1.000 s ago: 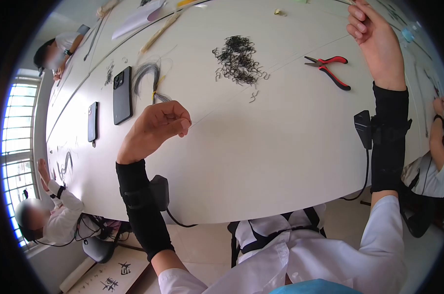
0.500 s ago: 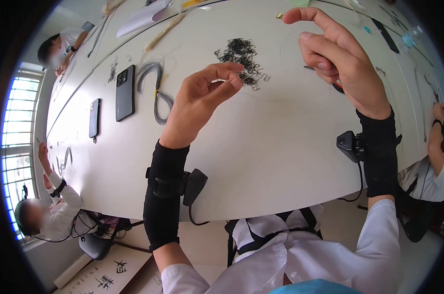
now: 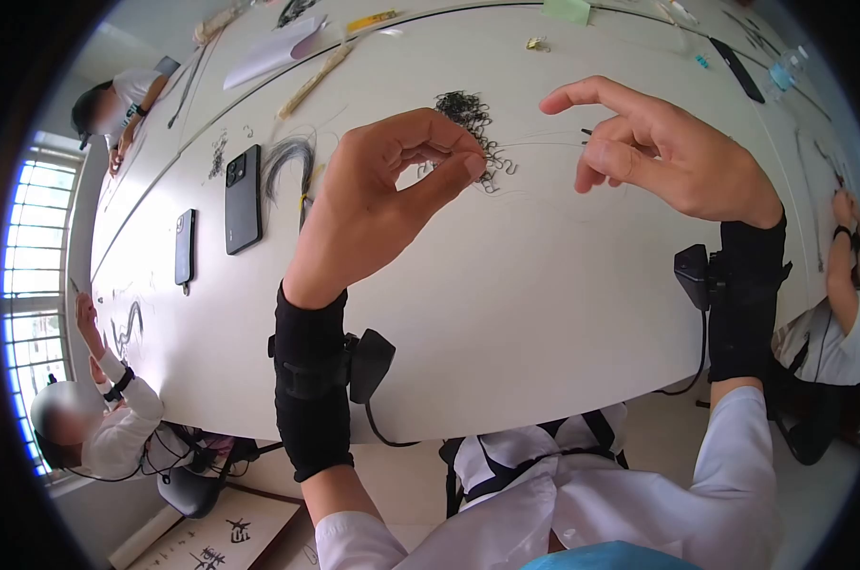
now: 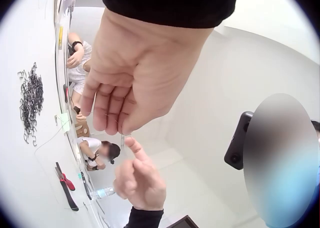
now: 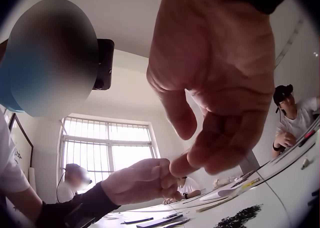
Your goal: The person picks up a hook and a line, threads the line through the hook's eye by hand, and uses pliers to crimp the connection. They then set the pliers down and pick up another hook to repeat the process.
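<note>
My left hand (image 3: 382, 190) is raised over the table, thumb and fingertips pinching a fine, nearly clear thread (image 4: 50, 139). From those fingertips the thread trails down toward the table in the left wrist view. To its right hovers my right hand (image 3: 677, 157), index finger stretched out and the other fingers loosely bent. Its thumb stands apart from the fingers in the right wrist view. A heap of small black wire hooks (image 3: 466, 112) lies just beyond the left fingertips. Red-and-black pliers (image 4: 65, 185) rest on the table, mostly hidden behind the right hand in the head view.
Left of my hands lie a dark phone (image 3: 244, 201), a smaller phone (image 3: 185, 249) and a tied bundle of grey strands (image 3: 292, 166). A straw-coloured bundle (image 3: 318, 81) and white paper (image 3: 273, 52) lie farther back. A bottle (image 3: 788, 68) stands far right. Other people sit around.
The right hand has come back from the far right toward me, its index finger now extended. The left hand has moved right and forward, close to the hooks, still pinching.
</note>
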### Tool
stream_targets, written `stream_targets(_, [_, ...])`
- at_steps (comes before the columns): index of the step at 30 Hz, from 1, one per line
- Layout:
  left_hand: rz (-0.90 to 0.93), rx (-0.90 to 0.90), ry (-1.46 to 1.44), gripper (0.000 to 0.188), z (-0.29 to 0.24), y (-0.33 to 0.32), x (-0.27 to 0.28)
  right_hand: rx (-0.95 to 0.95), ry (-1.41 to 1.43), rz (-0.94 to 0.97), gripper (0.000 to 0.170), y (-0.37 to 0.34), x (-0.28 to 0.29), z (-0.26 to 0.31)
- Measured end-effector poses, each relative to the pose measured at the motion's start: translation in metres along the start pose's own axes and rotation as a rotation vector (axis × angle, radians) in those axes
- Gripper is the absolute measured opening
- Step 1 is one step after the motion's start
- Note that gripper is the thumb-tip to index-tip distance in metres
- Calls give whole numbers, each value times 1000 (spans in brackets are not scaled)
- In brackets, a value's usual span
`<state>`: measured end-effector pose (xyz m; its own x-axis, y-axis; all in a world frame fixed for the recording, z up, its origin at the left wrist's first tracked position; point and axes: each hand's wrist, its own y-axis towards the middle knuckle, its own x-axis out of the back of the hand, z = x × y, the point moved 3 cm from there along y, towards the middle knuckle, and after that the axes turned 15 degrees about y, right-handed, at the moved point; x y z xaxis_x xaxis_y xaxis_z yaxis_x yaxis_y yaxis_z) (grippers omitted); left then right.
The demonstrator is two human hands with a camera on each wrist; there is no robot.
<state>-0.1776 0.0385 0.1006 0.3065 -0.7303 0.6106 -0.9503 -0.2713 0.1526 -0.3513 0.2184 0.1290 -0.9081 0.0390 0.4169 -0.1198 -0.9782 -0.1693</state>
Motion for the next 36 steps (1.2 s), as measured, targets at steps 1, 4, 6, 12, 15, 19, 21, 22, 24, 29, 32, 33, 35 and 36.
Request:
stream_targets(1, [0,-23,59,7,-3,-1,0,84,-85,-95,46,2,0,-3])
stream_targets(4, [-1,-69,202,8,-12,-5,-3,306,-52,-216,43,19,-12,-19])
stream_targets(6, [-7,-73,260,8,-17,-6,-8,243,183,-65,42,31,-25,-20])
stream_targets(12, [-59,-123,319,8,-17,-6,-10,63,378,-6,32,41,-40,-22])
stream_targets(15, [-74,-172,335,8,-12,-4,-11,90,323,-103,28,41,-36,-22])
stream_targets(19, [-121,-176,362,9,-8,-4,-8,132,317,-229,25,39,-30,-17])
stream_targets(21, [-145,-132,427,10,-7,-4,-6,173,318,-293,25,39,-30,-16])
stream_targets(22, [-149,-121,429,11,-6,-3,-6,187,324,-309,26,39,-31,-17])
stream_targets(24, [-155,-98,433,13,-3,-3,-7,203,327,-331,27,41,-34,-21])
stream_targets(29, [-168,-70,415,14,-3,-2,-7,211,312,-373,27,46,-38,-31])
stream_targets(32, [-175,-68,415,15,-1,-3,-7,283,323,-441,27,44,-40,-29])
stream_targets(33, [-174,-65,414,15,-1,-2,-7,262,318,-433,27,44,-41,-29])
stream_targets(35, [-171,-50,407,15,-2,-3,-8,223,306,-418,26,43,-41,-30])
stream_targets(36, [-169,-43,405,15,-3,-3,-8,222,312,-413,26,43,-42,-30])
